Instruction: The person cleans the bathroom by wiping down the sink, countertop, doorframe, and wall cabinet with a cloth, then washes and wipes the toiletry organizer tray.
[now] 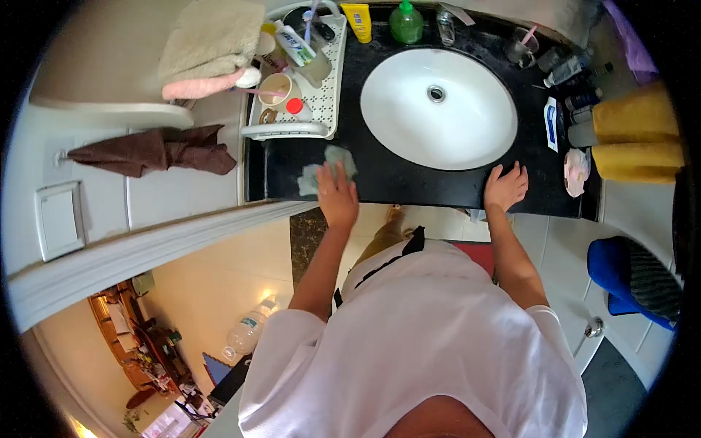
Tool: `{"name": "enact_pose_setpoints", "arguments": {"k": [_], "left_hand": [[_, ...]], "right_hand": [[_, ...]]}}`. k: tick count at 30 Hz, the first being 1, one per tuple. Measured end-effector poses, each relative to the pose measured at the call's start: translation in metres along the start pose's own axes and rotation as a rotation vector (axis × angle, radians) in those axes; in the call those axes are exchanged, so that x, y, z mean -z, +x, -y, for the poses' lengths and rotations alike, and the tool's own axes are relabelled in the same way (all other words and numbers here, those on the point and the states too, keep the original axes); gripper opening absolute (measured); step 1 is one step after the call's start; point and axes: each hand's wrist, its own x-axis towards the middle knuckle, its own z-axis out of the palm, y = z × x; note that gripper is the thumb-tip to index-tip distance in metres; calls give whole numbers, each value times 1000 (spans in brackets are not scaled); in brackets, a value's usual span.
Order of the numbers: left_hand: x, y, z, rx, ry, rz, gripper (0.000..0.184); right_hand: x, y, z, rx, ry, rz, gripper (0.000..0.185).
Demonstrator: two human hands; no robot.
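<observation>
The left hand (pixel 338 198) lies on a grey-green cloth (pixel 340 156), its fingers straight and slightly apart; the cloth is on the near left of the black counter (pixel 279 164), just nearer than the white tray (pixel 292 131); the right hand (pixel 505 191) rests at the near edge, fingers apart, just nearer than the sink (pixel 398 124); a pink soap (pixel 576 172) sits farther right.

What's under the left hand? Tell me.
A pale green cloth on the counter. The left hand covers part of it; whatever lies beneath the cloth is hidden.
</observation>
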Motion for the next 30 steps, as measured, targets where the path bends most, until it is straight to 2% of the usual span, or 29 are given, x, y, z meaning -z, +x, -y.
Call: {"name": "enact_pose_setpoints", "arguments": {"k": [4, 7, 11, 13, 14, 15, 17, 21, 26, 30], "left_hand": [[12, -8, -38, -116, -65, 115, 64], [0, 27, -53, -119, -96, 128, 65], [-24, 80, -73, -127, -114, 27, 67], [-30, 105, -85, -4, -13, 36, 71], [-33, 117, -89, 46, -14, 107, 68], [-45, 128, -87, 39, -17, 110, 68], [-73, 147, -77, 34, 104, -16, 68], [-72, 186, -78, 86, 75, 52, 66], [-98, 229, -70, 51, 62, -84, 63], [-102, 268, -71, 35, 86, -76, 63]], "right_hand": [[6, -1, 3, 1, -24, 23, 50], [11, -2, 6, 15, -32, 21, 49], [9, -4, 5, -2, -41, 16, 50], [2, -8, 3, 37, -125, -105, 50], [2, -8, 2, 30, -130, -107, 50], [4, -8, 3, 27, -99, -87, 51], [6, -7, 6, 17, -72, -71, 51], [8, -7, 6, 23, -87, -69, 52], [10, -6, 9, 12, -118, -51, 52], [11, -5, 9, 18, -106, -37, 52]]}}
